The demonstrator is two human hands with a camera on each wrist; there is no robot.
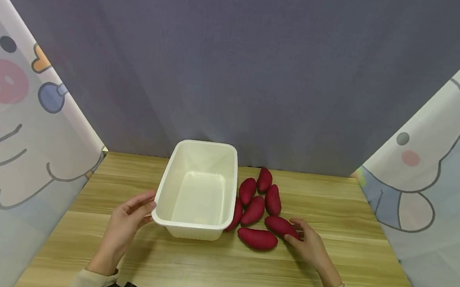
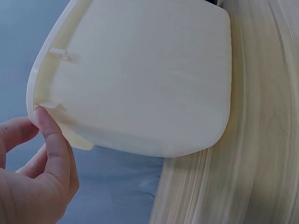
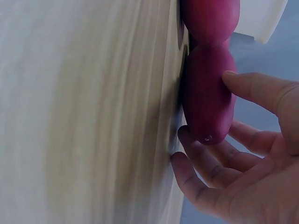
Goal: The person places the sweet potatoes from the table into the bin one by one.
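A white plastic basin [image 1: 195, 225] stands left of the middle of the table, with nothing inside it. My left hand [image 1: 126, 226] pinches its near-left rim between thumb and fingers; the left wrist view shows the basin's outer wall [image 2: 149, 79] beside those fingers. Several red sweet potatoes lie in a loose group to the basin's right. My right hand [image 1: 307, 245] is at the right end of one sweet potato [image 1: 282, 226]. In the right wrist view, the thumb rests on that sweet potato [image 3: 208, 93] and the other fingers curl about its tip.
Another sweet potato [image 1: 257, 239] lies nearest the front, and one [image 1: 234, 214] is partly hidden behind the basin's right rim. A grey curtain [image 1: 237, 70] rises at the back edge of the wooden table [image 1: 209, 275]. Cartoon-printed cloths [image 1: 450, 183] flank both sides.
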